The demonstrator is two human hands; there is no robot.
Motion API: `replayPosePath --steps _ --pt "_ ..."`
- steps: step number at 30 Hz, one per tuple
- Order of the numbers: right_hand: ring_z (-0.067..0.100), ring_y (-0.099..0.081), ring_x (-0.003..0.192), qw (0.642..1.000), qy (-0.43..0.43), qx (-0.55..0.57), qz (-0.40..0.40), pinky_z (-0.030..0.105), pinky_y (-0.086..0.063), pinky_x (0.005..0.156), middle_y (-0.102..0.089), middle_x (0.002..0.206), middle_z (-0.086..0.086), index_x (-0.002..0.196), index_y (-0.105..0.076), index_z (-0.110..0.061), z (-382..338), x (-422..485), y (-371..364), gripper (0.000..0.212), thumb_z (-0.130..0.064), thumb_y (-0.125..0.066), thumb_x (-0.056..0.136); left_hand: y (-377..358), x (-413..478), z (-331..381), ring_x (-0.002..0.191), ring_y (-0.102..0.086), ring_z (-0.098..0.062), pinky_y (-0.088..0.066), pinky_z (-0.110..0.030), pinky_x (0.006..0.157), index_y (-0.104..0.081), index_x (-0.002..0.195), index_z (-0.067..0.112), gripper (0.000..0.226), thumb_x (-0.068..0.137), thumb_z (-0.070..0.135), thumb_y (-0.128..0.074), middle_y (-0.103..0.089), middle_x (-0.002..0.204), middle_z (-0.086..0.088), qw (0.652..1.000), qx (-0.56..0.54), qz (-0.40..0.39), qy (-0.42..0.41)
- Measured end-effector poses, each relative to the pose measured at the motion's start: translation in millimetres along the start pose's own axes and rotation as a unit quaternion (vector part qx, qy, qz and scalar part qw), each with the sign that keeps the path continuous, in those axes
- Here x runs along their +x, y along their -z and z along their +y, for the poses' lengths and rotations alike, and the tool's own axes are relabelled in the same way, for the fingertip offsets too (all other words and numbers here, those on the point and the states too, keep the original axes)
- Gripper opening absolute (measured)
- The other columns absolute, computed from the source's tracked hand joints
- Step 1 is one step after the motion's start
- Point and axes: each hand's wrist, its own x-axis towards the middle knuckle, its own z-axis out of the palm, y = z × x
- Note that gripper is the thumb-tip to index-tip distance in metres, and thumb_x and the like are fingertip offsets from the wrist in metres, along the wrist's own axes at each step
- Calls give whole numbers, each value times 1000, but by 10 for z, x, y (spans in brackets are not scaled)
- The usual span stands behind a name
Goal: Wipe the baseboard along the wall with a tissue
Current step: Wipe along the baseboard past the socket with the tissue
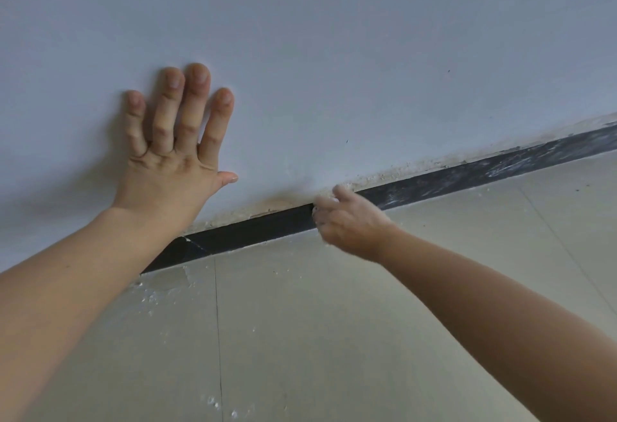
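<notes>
The left hand (173, 168) is laid flat, fingers spread, on the wall (334, 38), while a barely seen tissue (316, 212) is gripped by the right hand (350, 221) against the baseboard (267, 226).

Beige tiled floor (334, 321), scattered white flecks (148, 293)

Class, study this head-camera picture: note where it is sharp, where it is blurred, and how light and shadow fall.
Head view: the left hand, flat on the wall, is sharp and casts a soft shadow beside its wrist; the right hand at the baseboard is motion-blurred, its tissue only a white smear; the light is even, without glare.
</notes>
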Motion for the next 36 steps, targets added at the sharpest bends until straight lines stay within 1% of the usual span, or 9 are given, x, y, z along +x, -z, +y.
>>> replayPosePath --steps 3,6,11,18,21,25,28,32,36 --pt "18 -39 97 999 -10 -30 -13 33 -26 81 -63 71 -11 66 -71 -20 201 -174 -110 11 -11 -68 70 -4 -19 16 138 37 -28 -4 -62 108 15 151 7 130 70 58 -74 39 149 -13 1000 1 -7 -1" --pt "17 -46 94 986 -123 45 -102 32 -26 78 -62 68 -9 63 -69 -20 322 -507 -83 12 -10 -75 61 14 -13 15 136 40 -27 -3 -62 107 17 150 7 129 72 56 -73 42 147 -12 1000 -12 -23 2" --pt "13 -41 107 936 -259 134 -195 31 -15 80 -63 92 -13 95 -70 -27 242 -617 47 21 -15 -56 87 49 6 25 133 43 -31 -5 -63 99 21 148 5 130 71 57 -71 46 144 -14 999 -2 -33 12" --pt "15 -43 103 961 -134 192 -149 33 -25 87 -66 100 -13 98 -70 -26 -142 27 513 18 -19 -57 87 47 6 -31 131 42 -41 21 -57 107 22 148 3 132 70 70 -62 40 144 -27 997 74 -33 -13" --pt "16 -43 99 973 -78 160 -145 30 -29 82 -65 94 -11 94 -68 -25 -243 310 597 18 -13 -57 86 -19 -35 -10 133 38 -43 16 -56 110 17 150 5 130 69 73 -59 36 146 -28 995 93 -22 -34" --pt "13 -52 93 985 20 94 -143 25 -37 76 -64 71 -15 71 -68 -26 -481 764 667 13 -18 -64 81 -45 -31 2 135 36 -37 13 -53 111 11 153 9 120 75 49 -71 34 149 -22 996 87 17 -29" --pt "15 -48 96 982 96 43 -155 24 -38 79 -65 74 -15 69 -66 -25 -710 1120 581 16 -15 -64 80 -80 -23 -15 137 34 -35 10 -51 112 10 153 10 118 76 41 -74 34 150 -20 995 83 37 -25" --pt "20 -43 108 968 124 -4 -219 31 -37 96 -67 89 -12 83 -70 -24 -773 1216 501 11 -16 -62 84 -145 -62 -6 139 33 -32 10 -47 114 9 154 13 118 75 41 -75 32 152 -17 995 72 57 -37" --pt "18 -45 106 943 73 -17 -323 30 -34 90 -67 92 -10 88 -67 -22 -502 790 518 13 -11 -62 85 -150 -97 -53 139 33 -31 12 -45 114 9 154 15 110 82 42 -69 32 153 -15 995 59 68 -43"
